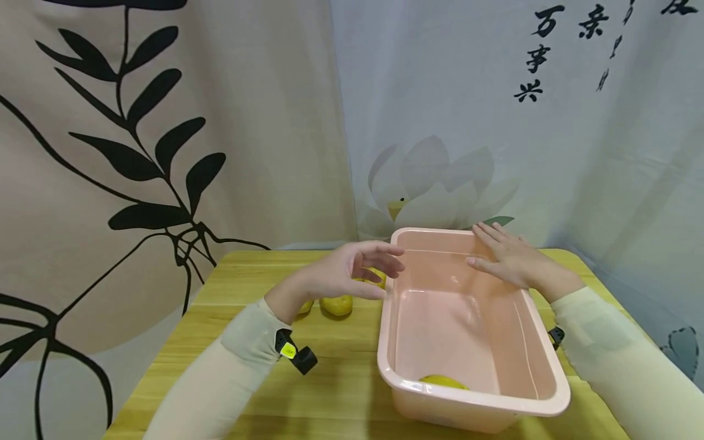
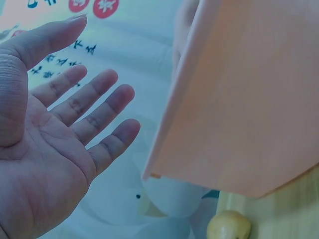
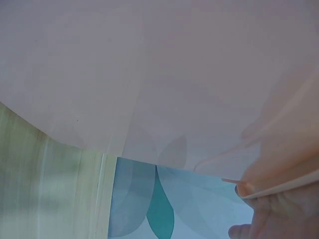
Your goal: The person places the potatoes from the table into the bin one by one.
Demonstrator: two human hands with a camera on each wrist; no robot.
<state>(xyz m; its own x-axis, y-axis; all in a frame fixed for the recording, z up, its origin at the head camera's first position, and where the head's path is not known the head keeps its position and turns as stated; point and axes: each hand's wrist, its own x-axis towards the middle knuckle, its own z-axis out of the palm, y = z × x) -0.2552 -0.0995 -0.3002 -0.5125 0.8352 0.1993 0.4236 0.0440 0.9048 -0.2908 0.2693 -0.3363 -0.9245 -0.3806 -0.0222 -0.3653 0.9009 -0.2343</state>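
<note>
Pink basin (image 1: 440,330) stands on the wooden table (image 1: 330,373), one yellow fruit (image 1: 444,382) inside at its near end. The right hand (image 1: 511,260) lies across its far right rim, fingers straight, not clasping. Beside the left rim, the left hand (image 1: 349,267) holds nothing, fingers loosely bent, near yellow fruits (image 1: 337,306) on the tabletop.
</note>
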